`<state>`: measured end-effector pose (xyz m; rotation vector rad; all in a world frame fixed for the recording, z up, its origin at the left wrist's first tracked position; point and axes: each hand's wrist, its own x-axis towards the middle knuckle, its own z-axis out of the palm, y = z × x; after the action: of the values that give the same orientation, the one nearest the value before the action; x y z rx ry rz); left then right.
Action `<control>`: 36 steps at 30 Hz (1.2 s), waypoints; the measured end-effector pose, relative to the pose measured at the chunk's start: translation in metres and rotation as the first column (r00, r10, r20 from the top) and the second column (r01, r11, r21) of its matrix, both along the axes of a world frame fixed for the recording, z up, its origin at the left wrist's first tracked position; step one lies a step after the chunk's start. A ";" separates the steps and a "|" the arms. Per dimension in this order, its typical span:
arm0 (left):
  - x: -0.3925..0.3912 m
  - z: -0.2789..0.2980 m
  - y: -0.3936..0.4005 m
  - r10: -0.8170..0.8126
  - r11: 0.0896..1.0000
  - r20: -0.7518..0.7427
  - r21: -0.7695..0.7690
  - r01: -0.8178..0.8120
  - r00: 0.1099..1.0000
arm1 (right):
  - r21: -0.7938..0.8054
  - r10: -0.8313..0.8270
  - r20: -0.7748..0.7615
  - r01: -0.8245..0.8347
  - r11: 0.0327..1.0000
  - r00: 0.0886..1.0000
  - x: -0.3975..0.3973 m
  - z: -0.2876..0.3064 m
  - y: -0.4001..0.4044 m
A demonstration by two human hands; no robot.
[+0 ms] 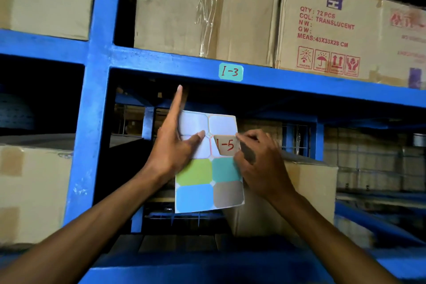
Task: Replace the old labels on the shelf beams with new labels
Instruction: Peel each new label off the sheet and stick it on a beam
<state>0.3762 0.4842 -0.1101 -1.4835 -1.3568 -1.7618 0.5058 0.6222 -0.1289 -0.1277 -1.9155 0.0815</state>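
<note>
A teal label (230, 72) marked "I-3" in red is stuck on the blue shelf beam (299, 80). Below it I hold up a sticker sheet (202, 189) with green, teal, blue and brown stickers and several bare slots. My left hand (175, 143) grips the sheet's left edge, thumb pressed on its front and index finger pointing straight up. My right hand (258, 159) pinches a brown label (227, 145) marked "I-5" in red, which lies partly lifted over the sheet's right side.
Cardboard boxes (322, 25) stand on the shelf above the beam. A blue upright post (92, 99) rises at the left, with more boxes (30, 191) beyond it. Another box (306, 182) sits behind the sheet on the lower level, and a blue beam (207, 272) crosses the foreground.
</note>
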 end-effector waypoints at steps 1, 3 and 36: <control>0.003 -0.003 -0.005 -0.017 1.000 0.011 0.010 0.017 1.000 | -0.005 -0.018 0.011 0.018 1.000 1.000 0.002 -0.003 -0.004; 0.008 -0.009 -0.017 -0.022 1.000 0.019 0.023 0.021 1.000 | -0.008 -0.041 0.027 0.041 0.999 0.999 0.005 -0.010 -0.018; 0.021 -0.068 -0.123 -0.117 0.989 0.097 -0.084 0.125 0.988 | -0.410 0.221 -0.038 -0.217 0.886 0.975 0.000 -0.052 -0.126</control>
<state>0.3976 0.3614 -0.1780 -1.5800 -1.4359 -1.8875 0.5062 0.4962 -0.1807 -0.1945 -1.8918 0.6434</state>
